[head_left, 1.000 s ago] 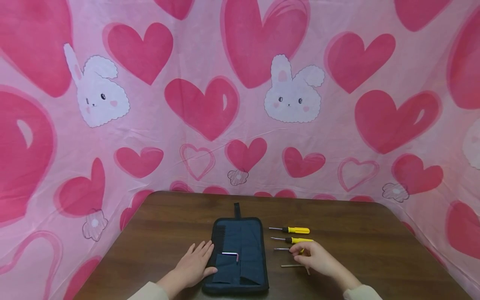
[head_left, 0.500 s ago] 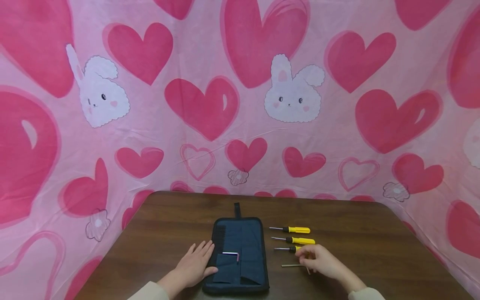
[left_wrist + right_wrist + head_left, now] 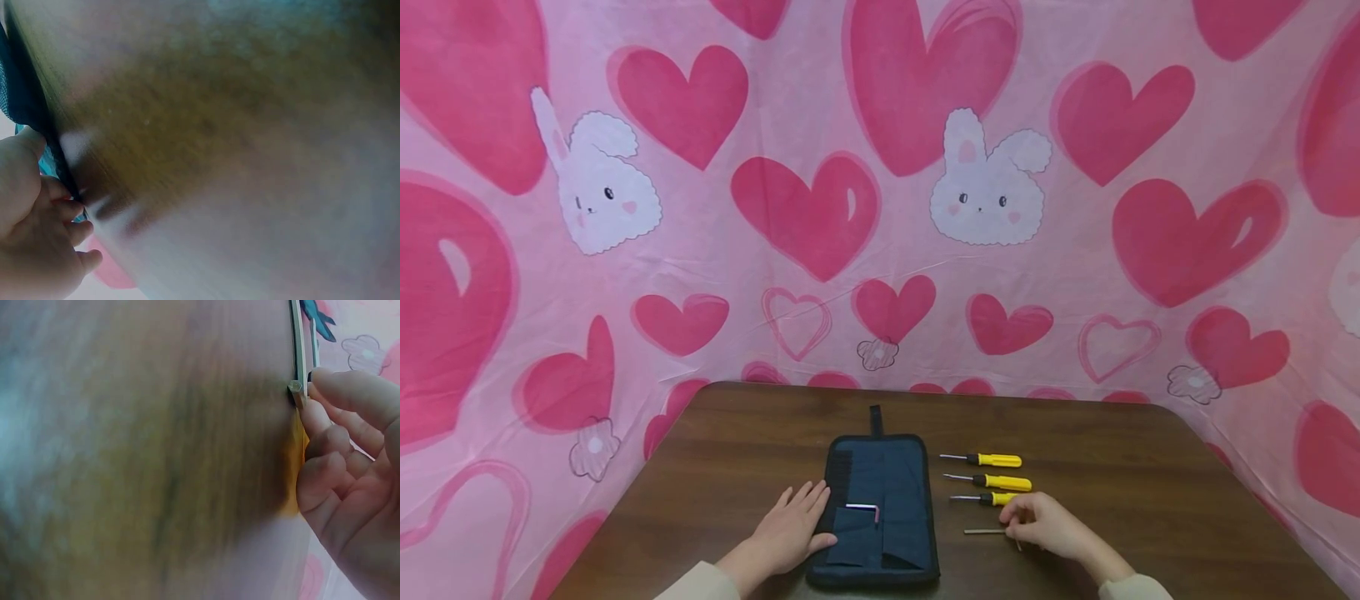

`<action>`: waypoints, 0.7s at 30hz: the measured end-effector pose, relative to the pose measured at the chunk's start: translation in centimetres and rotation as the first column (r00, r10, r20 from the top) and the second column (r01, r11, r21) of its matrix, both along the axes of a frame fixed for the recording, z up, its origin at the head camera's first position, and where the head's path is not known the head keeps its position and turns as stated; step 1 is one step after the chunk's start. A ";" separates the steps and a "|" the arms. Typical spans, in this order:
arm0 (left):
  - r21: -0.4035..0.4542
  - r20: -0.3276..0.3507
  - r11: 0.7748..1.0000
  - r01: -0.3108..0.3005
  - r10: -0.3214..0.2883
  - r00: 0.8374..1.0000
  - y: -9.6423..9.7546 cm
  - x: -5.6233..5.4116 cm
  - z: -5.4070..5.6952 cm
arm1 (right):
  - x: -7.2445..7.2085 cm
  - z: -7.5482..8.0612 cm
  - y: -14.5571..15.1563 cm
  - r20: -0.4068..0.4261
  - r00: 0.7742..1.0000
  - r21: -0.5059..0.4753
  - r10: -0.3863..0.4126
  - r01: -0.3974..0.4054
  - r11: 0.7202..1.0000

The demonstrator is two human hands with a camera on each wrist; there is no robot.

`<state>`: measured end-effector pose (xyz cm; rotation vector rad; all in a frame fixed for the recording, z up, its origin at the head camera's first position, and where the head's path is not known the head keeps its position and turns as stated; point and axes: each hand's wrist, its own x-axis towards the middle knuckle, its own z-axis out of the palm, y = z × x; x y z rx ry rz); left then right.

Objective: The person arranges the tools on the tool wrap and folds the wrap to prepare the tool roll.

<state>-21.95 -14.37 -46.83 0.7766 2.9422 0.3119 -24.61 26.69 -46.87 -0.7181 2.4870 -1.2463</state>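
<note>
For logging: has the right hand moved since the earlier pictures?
Yes: the right hand shifted right and down the head view, away from the middle screwdriver.

Inscriptions: we read none in any view. We record no legible lettering, number or brand on the dark tool pouch (image 3: 904, 483), yellow-handled screwdrivers (image 3: 1009, 483), bare hex key (image 3: 983, 532) or pink patterned backdrop (image 3: 805, 75).

Screwdrivers (image 3: 1006, 482) lie on the table (image 3: 1120, 458) — right of the pouch (image 3: 904, 479).
</note>
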 end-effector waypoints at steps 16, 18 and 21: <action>0.004 0.007 1.000 0.004 -0.004 1.000 0.0 -0.1 -0.1 | -0.4 -0.1 -0.1 -0.032 0.999 0.053 0.023 -0.021 0.998; 0.002 0.004 1.000 0.004 -0.004 1.000 -0.1 -0.1 -0.1 | -0.4 -0.1 -0.1 -0.019 1.000 0.052 0.024 -0.023 0.998; 0.001 0.002 1.000 0.004 -0.004 1.000 0.0 -0.1 -0.1 | -0.4 0.0 -0.1 0.007 1.000 0.043 0.026 -0.026 0.999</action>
